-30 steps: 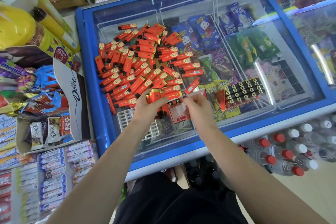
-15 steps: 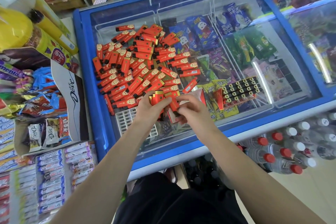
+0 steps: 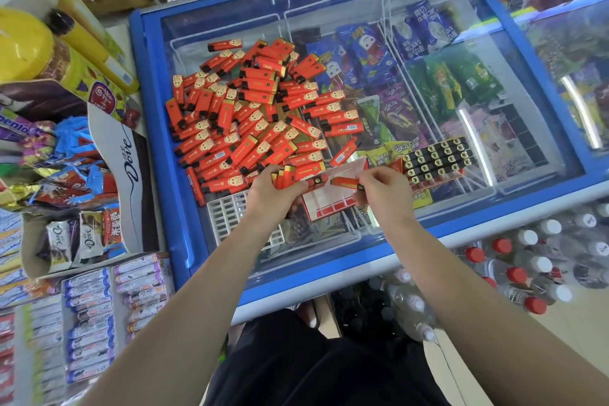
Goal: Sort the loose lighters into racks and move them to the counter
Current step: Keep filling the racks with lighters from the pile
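At the left of the freezer lid, a large heap of loose lighters is spread over the glass, most of them unsorted, so the greater part of the task is judged to remain. Just below the heap, an empty white rack lies flat on the glass, with its near end hidden under the left forearm. Further right, a small bundle of lighters is gripped in the left hand, whose fingers are curled round it. Next to it, a red-and-white rack is seen between the two hands; its slots appear unfilled, though part of it is hidden. A single lighter is pinched between the thumb and fingertips of the right hand and held just above that rack, so the step in hand is judged to be the loading of it. At the far right, one filled rack rests on the glass with black lighter tops showing in rows. No rack is seen to have been carried to a counter, so that move is taken as not yet done.
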The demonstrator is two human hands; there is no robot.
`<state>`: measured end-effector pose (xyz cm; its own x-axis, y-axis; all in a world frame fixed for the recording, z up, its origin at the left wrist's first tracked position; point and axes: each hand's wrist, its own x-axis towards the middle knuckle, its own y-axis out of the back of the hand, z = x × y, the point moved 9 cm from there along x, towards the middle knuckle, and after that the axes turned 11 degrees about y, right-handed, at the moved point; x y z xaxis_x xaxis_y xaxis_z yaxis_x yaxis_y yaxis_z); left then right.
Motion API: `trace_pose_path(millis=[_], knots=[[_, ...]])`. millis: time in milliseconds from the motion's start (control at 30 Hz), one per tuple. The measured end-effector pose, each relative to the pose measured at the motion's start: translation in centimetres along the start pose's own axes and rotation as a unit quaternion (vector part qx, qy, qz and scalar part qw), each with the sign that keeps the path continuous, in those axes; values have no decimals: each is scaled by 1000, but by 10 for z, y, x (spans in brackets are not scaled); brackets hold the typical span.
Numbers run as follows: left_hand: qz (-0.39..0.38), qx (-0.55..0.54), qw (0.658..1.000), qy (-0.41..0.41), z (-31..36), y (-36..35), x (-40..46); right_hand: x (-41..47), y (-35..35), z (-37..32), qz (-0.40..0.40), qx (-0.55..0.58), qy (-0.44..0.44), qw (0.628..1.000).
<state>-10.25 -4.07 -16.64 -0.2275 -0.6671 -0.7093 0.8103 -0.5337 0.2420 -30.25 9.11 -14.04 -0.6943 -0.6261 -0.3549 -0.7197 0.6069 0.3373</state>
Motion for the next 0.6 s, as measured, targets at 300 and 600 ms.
trace_pose_path(millis=[300,600], knots=[[6,19,1000,-9,1,1,1,1,-37,-18,-66,17,60,996],[-4,19,1000,-15,4,1,-1,3,-39,-2,-46,83,9,995]])
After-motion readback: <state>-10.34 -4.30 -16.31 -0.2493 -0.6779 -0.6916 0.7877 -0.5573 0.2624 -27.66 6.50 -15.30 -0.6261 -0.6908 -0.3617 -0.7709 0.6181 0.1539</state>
